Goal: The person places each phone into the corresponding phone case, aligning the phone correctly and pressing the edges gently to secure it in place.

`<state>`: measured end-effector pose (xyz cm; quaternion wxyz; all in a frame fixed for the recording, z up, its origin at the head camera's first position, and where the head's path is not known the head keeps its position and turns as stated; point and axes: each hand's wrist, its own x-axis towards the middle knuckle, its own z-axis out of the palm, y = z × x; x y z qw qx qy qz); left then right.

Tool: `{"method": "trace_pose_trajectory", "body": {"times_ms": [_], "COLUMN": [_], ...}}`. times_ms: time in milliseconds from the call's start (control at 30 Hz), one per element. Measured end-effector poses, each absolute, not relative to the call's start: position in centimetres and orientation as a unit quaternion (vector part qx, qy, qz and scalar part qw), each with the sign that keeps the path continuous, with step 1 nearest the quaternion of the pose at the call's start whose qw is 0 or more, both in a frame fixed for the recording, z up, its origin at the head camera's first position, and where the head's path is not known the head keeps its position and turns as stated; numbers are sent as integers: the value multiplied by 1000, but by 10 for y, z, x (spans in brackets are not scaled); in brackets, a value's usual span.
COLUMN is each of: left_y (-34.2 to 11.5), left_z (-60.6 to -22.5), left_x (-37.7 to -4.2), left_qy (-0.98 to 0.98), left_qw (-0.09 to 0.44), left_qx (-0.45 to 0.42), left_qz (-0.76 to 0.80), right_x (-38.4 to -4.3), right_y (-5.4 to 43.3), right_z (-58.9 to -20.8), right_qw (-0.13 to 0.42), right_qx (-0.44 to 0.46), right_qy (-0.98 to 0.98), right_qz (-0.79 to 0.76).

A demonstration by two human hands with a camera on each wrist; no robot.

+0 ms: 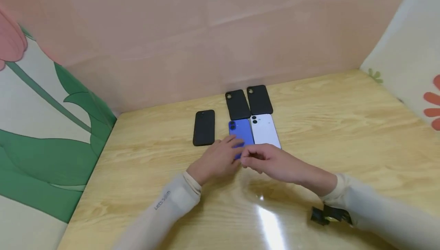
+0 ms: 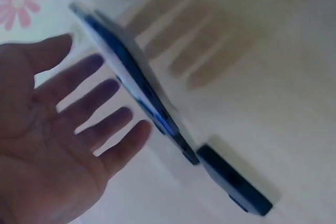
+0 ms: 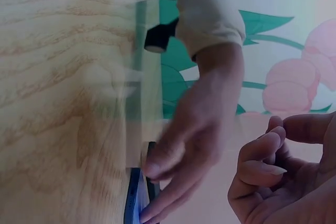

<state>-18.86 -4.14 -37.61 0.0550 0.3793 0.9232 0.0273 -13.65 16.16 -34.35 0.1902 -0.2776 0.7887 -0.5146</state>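
My left hand [image 1: 218, 158] reaches over a blue phone [image 1: 242, 128] lying back up, its fingers spread and fairly straight. Seen from the left wrist, the fingertips come right at the edge of the row of phones. Just to the right of it, my right hand [image 1: 275, 162] hovers over the near ends of the phones. Its fingers [image 3: 260, 169] are curled towards the thumb, with nothing visible between them. Beside the blue phone lies a white phone [image 1: 267, 129], its near end partly hidden by the right hand.
Two black phone cases [image 1: 238, 105] with camera cutouts lie behind the two phones. Off to the left is a black phone-shaped piece [image 1: 204, 128]. Pink cloth [image 1: 206, 44] hangs behind the wooden table [image 1: 144, 139]. A black device [image 1: 331, 215] sits under the right sleeve.
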Motion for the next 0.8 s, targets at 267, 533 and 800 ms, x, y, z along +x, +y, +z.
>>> {"method": "trace_pose_trajectory", "body": {"times_ms": [267, 533, 800], "left_y": [-40, -34, -37], "left_z": [-376, -372, -375], "left_x": [-162, -130, -102], "left_qy": [917, 892, 875], "left_qw": [57, 50, 49], "left_qx": [394, 450, 481], "left_qz": [42, -6, -10], "right_x": [-131, -128, -127], "right_y": [159, 165, 162], "right_z": [-339, -336, -339], "right_qw": [190, 172, 185], "right_qx": [-272, -271, -279], "right_qy": [790, 809, 805], "right_qz": [-515, -493, -489]}}
